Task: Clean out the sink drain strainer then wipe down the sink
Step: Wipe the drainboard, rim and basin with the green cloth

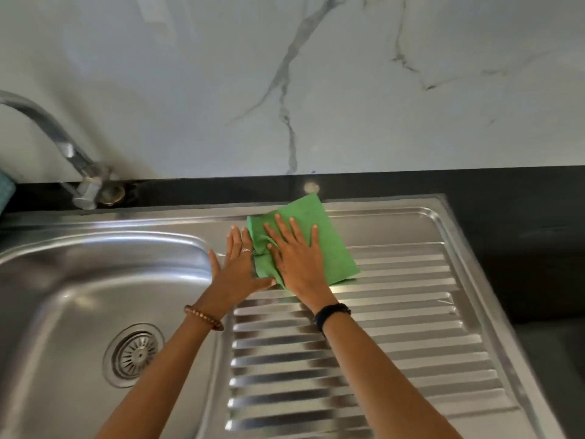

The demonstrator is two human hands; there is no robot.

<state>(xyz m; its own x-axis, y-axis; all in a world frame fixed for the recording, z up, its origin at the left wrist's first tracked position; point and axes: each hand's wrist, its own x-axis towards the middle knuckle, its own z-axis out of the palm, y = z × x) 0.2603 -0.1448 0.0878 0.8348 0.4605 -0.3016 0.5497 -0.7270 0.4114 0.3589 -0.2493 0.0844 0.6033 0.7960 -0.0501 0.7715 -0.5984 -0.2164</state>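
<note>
A green cloth [332,248] lies flat on the far end of the ribbed steel drainboard [395,327]. My right hand [299,261] presses flat on the cloth, fingers spread. Just left of it, my left hand [237,267] lies flat on the steel between basin and drainboard, its fingers along the cloth's left edge and its thumb touching the cloth's near corner. The steel sink basin [63,280] is at the left. Its round drain strainer [134,354] sits in the drain hole and looks free of debris.
A chrome tap [68,153] arches over the basin from the back left. A dark countertop [506,217] borders the sink behind and to the right. A marble-patterned wall [285,74] rises behind. A bit of teal cloth [4,191] shows at the left edge.
</note>
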